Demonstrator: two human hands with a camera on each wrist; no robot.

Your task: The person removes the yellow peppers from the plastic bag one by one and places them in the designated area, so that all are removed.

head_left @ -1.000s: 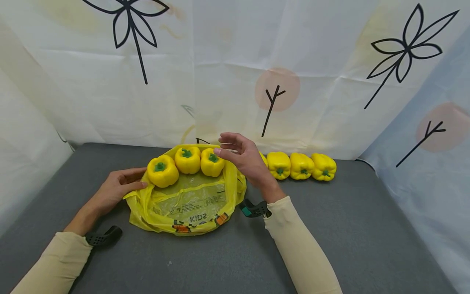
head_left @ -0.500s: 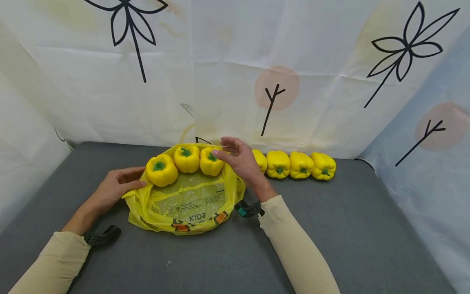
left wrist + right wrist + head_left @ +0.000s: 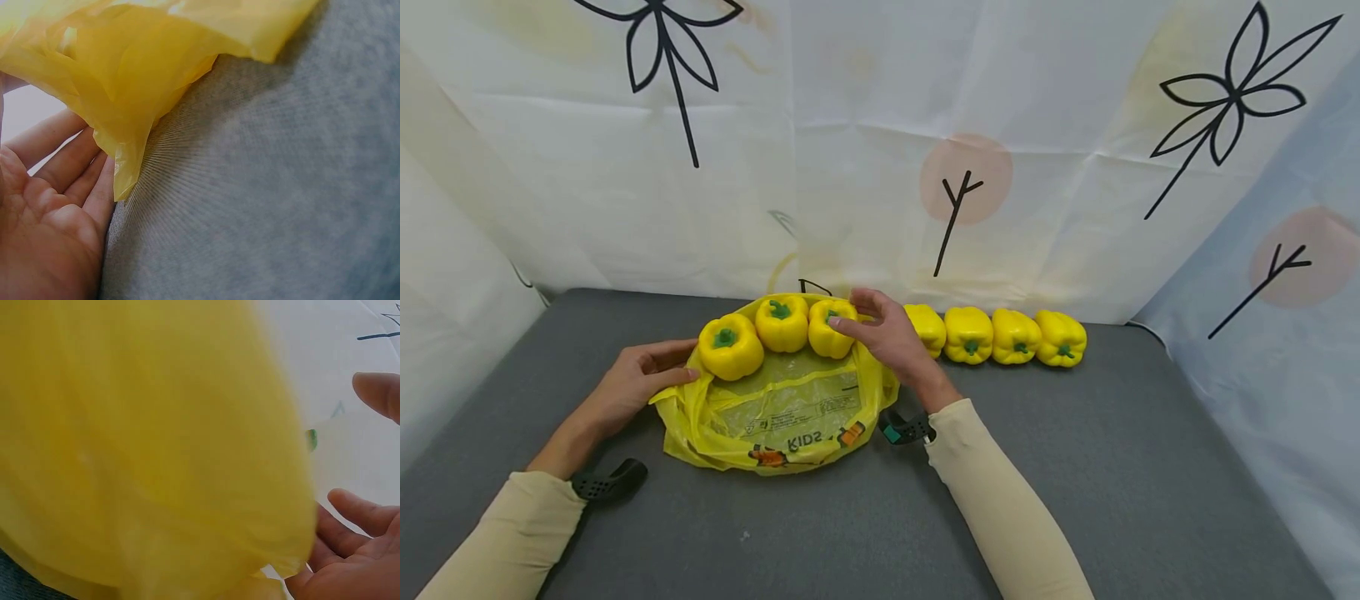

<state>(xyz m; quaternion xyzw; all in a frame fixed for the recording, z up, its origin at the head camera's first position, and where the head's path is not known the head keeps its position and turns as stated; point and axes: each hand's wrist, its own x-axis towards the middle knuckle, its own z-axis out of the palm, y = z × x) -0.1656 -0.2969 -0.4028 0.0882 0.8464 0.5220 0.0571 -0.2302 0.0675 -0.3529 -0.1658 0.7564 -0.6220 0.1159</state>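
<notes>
On the table lies a yellow plastic bag (image 3: 700,437), its wide mouth facing up. Along its far side sit three yellow bell peppers with green stems: a left pepper (image 3: 733,350), a middle pepper (image 3: 784,327) and a right pepper (image 3: 827,337). My left hand (image 3: 636,383) rests against the bag's left side; in the left wrist view its fingers (image 3: 65,153) extend behind the plastic. Over the bag's right rim, my right hand (image 3: 891,337) has its thumb at the right pepper, fingers spread apart. The right wrist view shows mostly bag plastic (image 3: 156,437).
To the right of the bag, several more yellow peppers (image 3: 967,337) stand side by side in a row along the back of the dark grey table (image 3: 1120,467). A white patterned cloth (image 3: 865,167) hangs right behind them.
My right hand has moved slightly left and down, toward the right pepper, uncovering more of the row's leftmost pepper. The left hand stays at the bag's side.
</notes>
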